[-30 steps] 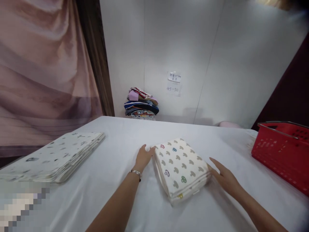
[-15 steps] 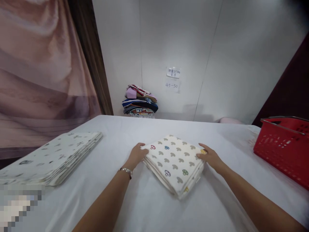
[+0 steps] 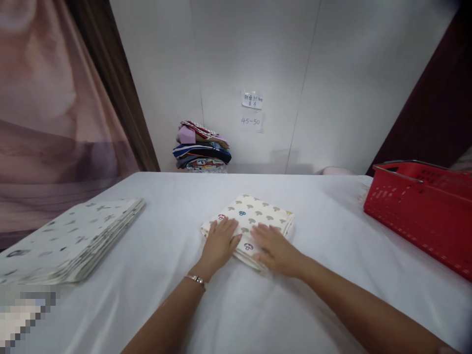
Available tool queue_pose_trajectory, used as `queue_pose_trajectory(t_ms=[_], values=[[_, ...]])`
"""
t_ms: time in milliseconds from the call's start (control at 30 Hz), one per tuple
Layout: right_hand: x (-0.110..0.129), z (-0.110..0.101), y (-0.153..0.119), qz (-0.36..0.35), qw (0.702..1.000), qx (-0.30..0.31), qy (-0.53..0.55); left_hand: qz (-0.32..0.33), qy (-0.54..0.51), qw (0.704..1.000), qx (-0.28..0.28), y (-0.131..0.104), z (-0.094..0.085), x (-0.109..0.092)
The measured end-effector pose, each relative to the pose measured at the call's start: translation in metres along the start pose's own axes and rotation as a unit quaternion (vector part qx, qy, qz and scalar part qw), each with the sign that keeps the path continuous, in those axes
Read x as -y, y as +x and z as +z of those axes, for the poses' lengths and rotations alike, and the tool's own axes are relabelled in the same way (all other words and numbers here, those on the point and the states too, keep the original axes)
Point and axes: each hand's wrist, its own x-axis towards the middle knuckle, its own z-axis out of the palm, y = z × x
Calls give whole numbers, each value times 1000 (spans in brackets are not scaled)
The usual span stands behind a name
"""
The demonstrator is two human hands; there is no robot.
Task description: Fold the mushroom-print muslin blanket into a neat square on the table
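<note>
Two hands [image 3: 219, 243] [image 3: 276, 248] — white table [image 3: 328, 236], pale wall [image 3: 250, 54]

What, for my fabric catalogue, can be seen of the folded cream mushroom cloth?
The folded, squarish cream cloth, cotton-looking, bears printed mushrooms: mostly grey, others red, blue, purple and yellow. Stacked layers show along its edge. It lies flat, cornerwise, on the white draped table. The left hand rests on it; the blurred right hand overlaps it.
</note>
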Motion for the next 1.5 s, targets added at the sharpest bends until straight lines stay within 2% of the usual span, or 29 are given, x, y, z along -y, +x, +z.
queue_pose_trajectory(t_ms=[100,233,300,367,433,467,533,600,767,967,1200,1333,1500], values=[[14,17,-10,-10,999,51,4,23,0,999,38,-7,6,-1],[17,15,-23,3,997,31,66,15,-2,999,34,-9,5,3],[10,7,-29,15,993,-26,111,8,-11,1000,27,-10,3,0],[-8,-3,-34,85,974,-135,159,12,-28,999,28,-12,1,-8],[-31,-12,-36,204,924,-239,218,37,-48,997,38,-14,-1,-23],[-44,-16,-36,263,893,-262,254,56,-58,996,45,-16,-1,-32],[-63,-20,-33,344,848,-254,314,98,-76,991,57,-18,-1,-49],[-73,-20,-27,375,834,-220,341,126,-92,986,60,-20,1,-64],[-68,-12,-10,392,843,-159,332,130,-113,984,46,-23,6,-77],[-65,-15,5,392,853,-136,317,138,-109,983,53,-26,7,-79],[-64,-17,-3,389,841,-179,332,141,-111,983,50,-27,8,-81],[-67,-8,-12,409,833,-166,332,144,-111,982,53,-28,7,-82],[-64,-6,-10,425,836,-156,310,134,-97,985,36,-30,9,-84]])
